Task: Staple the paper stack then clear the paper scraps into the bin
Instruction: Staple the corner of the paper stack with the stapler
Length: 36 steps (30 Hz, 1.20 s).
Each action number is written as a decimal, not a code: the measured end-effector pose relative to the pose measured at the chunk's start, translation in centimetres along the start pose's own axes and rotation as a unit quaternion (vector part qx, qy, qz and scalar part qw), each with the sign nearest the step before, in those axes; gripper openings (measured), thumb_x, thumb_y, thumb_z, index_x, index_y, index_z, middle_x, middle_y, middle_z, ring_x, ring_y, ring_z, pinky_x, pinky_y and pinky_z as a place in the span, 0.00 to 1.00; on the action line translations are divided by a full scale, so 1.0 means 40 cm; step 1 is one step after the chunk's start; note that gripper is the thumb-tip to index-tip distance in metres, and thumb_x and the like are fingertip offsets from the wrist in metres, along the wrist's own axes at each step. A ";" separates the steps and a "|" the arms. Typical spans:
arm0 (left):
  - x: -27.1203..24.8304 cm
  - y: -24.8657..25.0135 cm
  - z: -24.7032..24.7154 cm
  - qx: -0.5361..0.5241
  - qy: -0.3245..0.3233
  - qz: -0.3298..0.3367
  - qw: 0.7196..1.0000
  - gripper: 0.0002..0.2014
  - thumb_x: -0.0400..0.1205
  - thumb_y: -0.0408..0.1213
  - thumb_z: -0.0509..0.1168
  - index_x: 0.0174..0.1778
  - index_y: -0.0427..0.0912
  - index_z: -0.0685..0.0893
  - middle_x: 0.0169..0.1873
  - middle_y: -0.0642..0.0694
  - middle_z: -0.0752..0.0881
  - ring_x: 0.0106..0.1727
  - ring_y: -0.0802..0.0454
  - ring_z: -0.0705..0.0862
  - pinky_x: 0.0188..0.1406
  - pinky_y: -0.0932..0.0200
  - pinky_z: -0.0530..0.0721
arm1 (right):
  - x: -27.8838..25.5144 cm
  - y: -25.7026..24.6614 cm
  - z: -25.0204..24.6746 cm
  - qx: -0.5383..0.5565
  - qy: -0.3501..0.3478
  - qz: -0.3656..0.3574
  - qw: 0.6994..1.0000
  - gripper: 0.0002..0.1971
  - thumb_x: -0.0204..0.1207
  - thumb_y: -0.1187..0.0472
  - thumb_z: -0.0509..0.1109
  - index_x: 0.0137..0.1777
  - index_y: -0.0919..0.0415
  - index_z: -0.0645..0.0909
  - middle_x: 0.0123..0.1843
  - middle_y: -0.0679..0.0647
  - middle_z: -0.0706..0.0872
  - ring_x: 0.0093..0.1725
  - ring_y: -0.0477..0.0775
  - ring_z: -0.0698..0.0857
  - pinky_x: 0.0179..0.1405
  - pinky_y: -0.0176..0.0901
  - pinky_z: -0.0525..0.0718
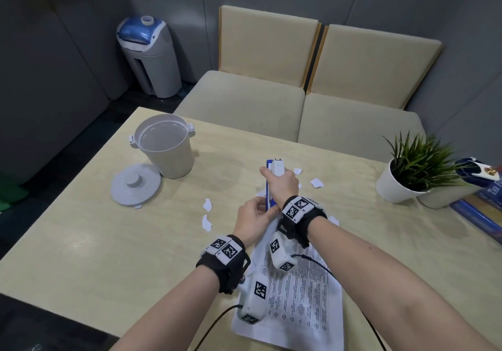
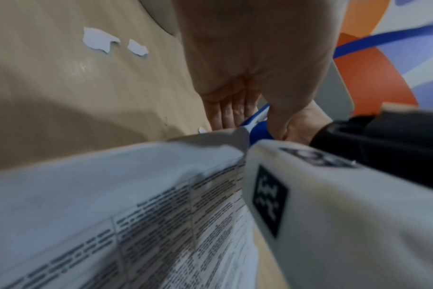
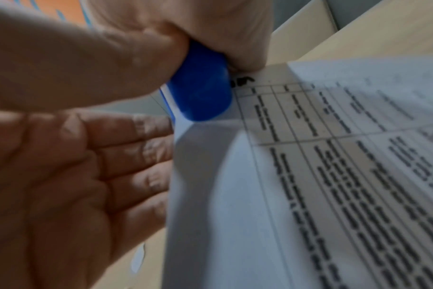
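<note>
- The right hand [image 1: 282, 185] curls round the blue-and-white stapler [image 1: 275, 170], table centre.
- The left hand [image 1: 251, 221] pinches the paper stack [image 1: 301, 293] corner at the stapler's near end; the stack runs toward 6 o'clock.
- Paper scraps [image 1: 207, 223] lie at 9 and 2 o'clock of the hands.
- The open bin [image 1: 164, 145] stands at 10 o'clock.

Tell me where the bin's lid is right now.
In the head view the lid lies flat on the table, far left, just in front of the open bin.
</note>
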State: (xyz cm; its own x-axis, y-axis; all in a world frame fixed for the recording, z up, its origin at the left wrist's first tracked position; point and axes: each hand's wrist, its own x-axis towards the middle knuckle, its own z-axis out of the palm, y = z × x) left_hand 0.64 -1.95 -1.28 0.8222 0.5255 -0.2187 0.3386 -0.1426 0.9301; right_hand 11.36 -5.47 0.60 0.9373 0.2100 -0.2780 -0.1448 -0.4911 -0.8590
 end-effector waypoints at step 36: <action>-0.080 -0.001 0.025 -0.054 0.005 -0.005 0.998 0.30 0.87 0.46 0.55 0.83 0.41 0.55 0.81 0.52 0.61 0.79 0.60 0.59 0.77 0.61 0.58 | 0.066 0.311 -0.471 -0.271 0.121 0.126 0.947 0.20 0.79 0.63 0.61 0.70 0.67 0.72 0.70 0.69 0.75 0.68 0.70 0.76 0.64 0.54 0.75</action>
State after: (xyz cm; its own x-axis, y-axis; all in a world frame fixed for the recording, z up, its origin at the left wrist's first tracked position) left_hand -1.54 -4.46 -0.89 0.8142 0.5346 -0.2265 0.2952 -0.0453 0.9544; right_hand 18.00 -26.95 -2.71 0.9496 -0.1387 -0.2813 -0.2503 -0.8755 -0.4133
